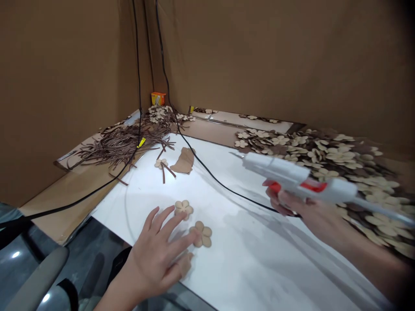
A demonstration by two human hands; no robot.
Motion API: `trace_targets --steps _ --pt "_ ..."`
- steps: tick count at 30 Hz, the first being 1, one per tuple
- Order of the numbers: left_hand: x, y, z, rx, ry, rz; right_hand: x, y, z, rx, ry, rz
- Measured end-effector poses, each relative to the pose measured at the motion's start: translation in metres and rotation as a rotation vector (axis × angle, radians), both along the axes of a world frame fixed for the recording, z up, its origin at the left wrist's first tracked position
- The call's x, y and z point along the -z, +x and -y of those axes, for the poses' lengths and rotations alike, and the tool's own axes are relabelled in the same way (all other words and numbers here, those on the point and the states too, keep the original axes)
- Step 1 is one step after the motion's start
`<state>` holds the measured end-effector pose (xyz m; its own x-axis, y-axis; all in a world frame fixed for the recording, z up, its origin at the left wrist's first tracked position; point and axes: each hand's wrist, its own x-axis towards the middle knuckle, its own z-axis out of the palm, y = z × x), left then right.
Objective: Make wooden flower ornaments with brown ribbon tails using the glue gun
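A glue gun [279,166], heaped flower cutouts [340,156] and cardboard walls [275,56] suggest a craft workshop.

Glue gun [280,169] in right fingers [284,210]

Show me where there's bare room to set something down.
Widest: the white board right of the two flowers by the left hand, nearer than the black cable. Smaller: between that hand and the brown scrap. Crowded: the flower pile at right and the strip heap at far left.

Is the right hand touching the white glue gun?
Touching. The head view shows the right hand wrapped around the glue gun, close by its red trigger.
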<state>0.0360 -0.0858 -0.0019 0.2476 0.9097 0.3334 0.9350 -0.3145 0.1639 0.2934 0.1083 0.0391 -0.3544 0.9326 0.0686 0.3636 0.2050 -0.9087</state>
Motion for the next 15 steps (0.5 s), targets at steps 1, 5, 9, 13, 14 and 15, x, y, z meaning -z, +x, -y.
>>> trace_targets --steps 1,5,9,13,14,15 --pt "-0.002 0.000 -0.001 0.000 -0.040 -0.021 0.001 -0.004 0.004 -0.031 0.050 0.077" --pt "-0.001 -0.001 0.000 -0.040 -0.084 -0.054 0.004 -0.018 0.013 -0.240 0.191 0.243" --pt "0.002 -0.004 0.003 -0.068 -0.081 -0.071 0.009 -0.026 0.012 -0.436 0.220 0.287" --pt "0.002 -0.009 0.003 -0.086 -0.113 -0.080 0.012 -0.028 0.010 -0.607 0.242 0.311" --pt "0.002 -0.010 0.003 -0.084 -0.117 -0.080 0.012 -0.029 0.009 -0.624 0.240 0.313" --pt "0.002 -0.011 0.002 -0.082 -0.115 -0.083 0.012 -0.030 0.008 -0.640 0.243 0.314"
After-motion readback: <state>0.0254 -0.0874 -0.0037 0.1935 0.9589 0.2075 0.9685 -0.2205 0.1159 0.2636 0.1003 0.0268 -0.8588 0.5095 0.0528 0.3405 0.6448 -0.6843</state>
